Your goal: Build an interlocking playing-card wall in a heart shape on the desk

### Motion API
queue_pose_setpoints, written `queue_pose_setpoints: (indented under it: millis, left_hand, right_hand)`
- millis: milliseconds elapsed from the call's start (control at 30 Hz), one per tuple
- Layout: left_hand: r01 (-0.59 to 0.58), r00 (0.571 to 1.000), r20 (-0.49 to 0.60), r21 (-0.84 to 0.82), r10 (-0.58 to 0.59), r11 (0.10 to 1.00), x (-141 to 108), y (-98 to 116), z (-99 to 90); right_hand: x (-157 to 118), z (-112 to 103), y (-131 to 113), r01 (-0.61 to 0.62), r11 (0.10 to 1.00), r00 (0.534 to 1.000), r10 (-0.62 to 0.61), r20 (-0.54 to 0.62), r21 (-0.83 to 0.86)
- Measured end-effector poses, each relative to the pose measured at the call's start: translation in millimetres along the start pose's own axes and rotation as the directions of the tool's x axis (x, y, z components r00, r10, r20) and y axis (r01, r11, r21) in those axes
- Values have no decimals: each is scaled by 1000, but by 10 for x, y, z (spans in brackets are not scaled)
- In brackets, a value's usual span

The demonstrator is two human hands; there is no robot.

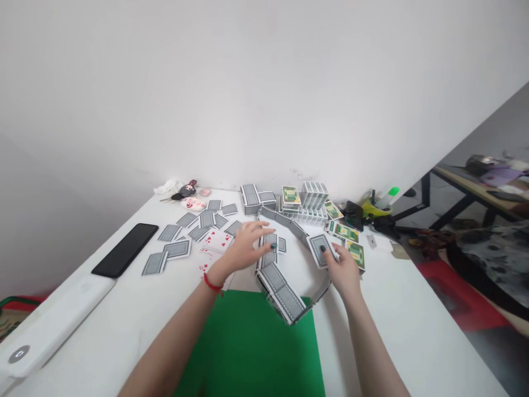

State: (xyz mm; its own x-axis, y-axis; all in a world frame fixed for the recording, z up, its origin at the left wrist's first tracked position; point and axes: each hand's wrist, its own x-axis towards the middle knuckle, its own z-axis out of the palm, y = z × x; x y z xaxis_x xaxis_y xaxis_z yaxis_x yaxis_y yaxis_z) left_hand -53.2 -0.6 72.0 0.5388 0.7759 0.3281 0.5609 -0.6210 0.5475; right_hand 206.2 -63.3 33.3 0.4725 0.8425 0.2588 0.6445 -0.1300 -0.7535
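Observation:
Grey-backed playing cards form a ring-shaped card structure (285, 295), its cards standing on edge as a low wall. Along the left and front of this wall, more cards lie flat on top. My left hand (250, 242) is over the wall's left side, fingers spread, thumb and fingertips close to the flat cards; whether they touch is unclear. Between thumb and fingers, my right hand (345, 267) grips a grey-backed playing card (320, 251) above the ring's right side. One small card piece (282, 245) shows inside the ring beside the left wall.
Loose face-down cards (177, 248) and face-up red cards (217, 240) lie to the left. Card boxes (291, 197) and a card stack (250, 194) stand by the wall. A black phone (126, 250), a long white device (58, 320) and a green mat (256, 353) rest on the table.

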Motion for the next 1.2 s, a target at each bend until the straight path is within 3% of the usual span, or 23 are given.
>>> queue_pose_setpoints:
  millis: [133,233,333,467,633,867,1000,1033,1100,1133,1200]
  left_hand:
    - [122,964,-235,-27,-125,992,497,-422,205]
    - [211,936,-282,-40,-213,977,757,-605,384]
    - [230,927,-297,-35,-230,973,822,-648,507]
    - [243,926,-291,-32,-241,970,672,-592,556]
    - [250,920,-299,-50,-253,967,304,-557,490]
    - [374,847,-394,-34,-357,927,-16,-647,315]
    - [312,861,-439,59,-256,948,-133,-441,123]
    - [243,891,-412,75,-192,967,-179,-361,58]
    - [33,985,-172,53,-23,998,-283,-211,-74]
    - [-48,998,-41,25,49,999,-336,-152,-131]
    - [-124,982,149,20,119,992,-430,-82,-209]
  right_hand:
    - [-47,103,117,102,994,992,-98,83,-47]
    - [-93,149,149,64,993,992,-52,119,-96]
    - [-110,132,156,15,993,995,-4,101,-115]
    - [-91,101,170,48,996,992,-39,120,-75]
    - [36,161,187,131,991,972,-122,203,-28]
    - [489,485,22,337,941,893,-326,312,19]
    - [751,668,-120,406,912,846,-400,353,61]
    - [795,690,-142,410,909,841,-407,358,69]
    - [846,695,-162,410,909,838,-410,361,79]
    - [851,678,-158,404,911,842,-405,358,80]
    - [815,610,-130,382,921,858,-383,342,74]
